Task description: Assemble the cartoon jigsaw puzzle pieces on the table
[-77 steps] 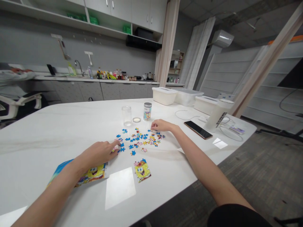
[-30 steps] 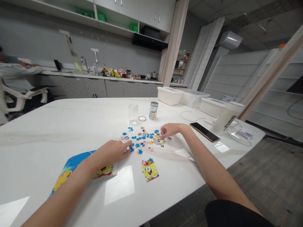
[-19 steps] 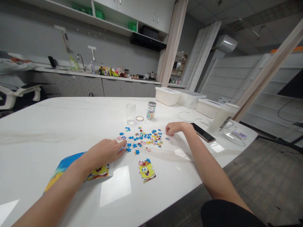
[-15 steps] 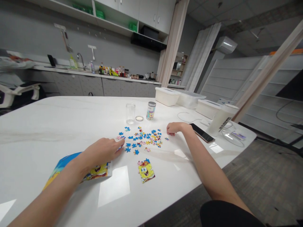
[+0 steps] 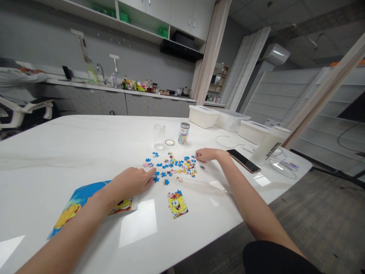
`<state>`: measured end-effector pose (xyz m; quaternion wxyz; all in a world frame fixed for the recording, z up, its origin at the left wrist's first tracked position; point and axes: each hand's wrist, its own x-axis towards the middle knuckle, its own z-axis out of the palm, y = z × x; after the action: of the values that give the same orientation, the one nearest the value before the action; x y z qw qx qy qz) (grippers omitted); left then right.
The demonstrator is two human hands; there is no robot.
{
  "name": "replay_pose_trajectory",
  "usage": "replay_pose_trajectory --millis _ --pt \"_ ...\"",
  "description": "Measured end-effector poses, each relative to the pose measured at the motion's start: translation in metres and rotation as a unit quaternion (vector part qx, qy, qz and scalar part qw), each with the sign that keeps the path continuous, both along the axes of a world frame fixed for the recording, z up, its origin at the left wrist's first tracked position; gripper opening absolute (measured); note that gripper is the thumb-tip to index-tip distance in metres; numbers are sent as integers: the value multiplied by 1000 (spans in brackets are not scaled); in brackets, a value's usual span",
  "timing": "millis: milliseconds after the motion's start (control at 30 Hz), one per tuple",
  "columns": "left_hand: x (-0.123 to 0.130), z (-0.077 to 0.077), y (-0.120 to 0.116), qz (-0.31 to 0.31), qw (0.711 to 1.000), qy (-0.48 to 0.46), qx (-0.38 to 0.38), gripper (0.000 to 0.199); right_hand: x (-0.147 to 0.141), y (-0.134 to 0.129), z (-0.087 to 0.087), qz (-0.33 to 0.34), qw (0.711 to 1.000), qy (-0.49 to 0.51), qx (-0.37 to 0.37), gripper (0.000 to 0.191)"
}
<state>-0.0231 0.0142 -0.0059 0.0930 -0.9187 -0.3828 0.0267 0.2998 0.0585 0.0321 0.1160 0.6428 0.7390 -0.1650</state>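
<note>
Loose jigsaw puzzle pieces (image 5: 173, 164), many of them blue, lie scattered on the white table. My left hand (image 5: 134, 182) is at their left edge, its index finger stretched out to a blue puzzle piece (image 5: 157, 173). At the right edge of the pieces, my right hand (image 5: 207, 154) has its fingers bent down and drawn together; whatever is between them is hidden. A lone puzzle piece (image 5: 202, 167) lies just below it. Nearer to me is a joined block of puzzle (image 5: 177, 204) with a yellow cartoon face. A colourful printed sheet (image 5: 82, 198) lies partly under my left forearm.
Behind the pieces stand a clear jar (image 5: 159, 137), a ring-shaped lid (image 5: 169, 142) and a printed can (image 5: 183, 134). To the right are a phone (image 5: 243, 160), a tall cup (image 5: 269, 146) and cables. White boxes (image 5: 203, 116) line the table's far right edge.
My right hand has moved left to the edge of the scattered pieces. My left hand has shifted slightly right, its index finger now reaching to a blue piece. The view has turned a little.
</note>
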Motion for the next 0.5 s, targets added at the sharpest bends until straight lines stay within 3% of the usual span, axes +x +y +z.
replay_pose_trajectory --millis 300,500 --pt "3 7 -4 -15 999 34 -14 34 -10 -5 1 20 1000 -14 9 25" --pt "-9 15 2 17 999 31 -8 34 -14 3 -9 67 995 15 79 28"
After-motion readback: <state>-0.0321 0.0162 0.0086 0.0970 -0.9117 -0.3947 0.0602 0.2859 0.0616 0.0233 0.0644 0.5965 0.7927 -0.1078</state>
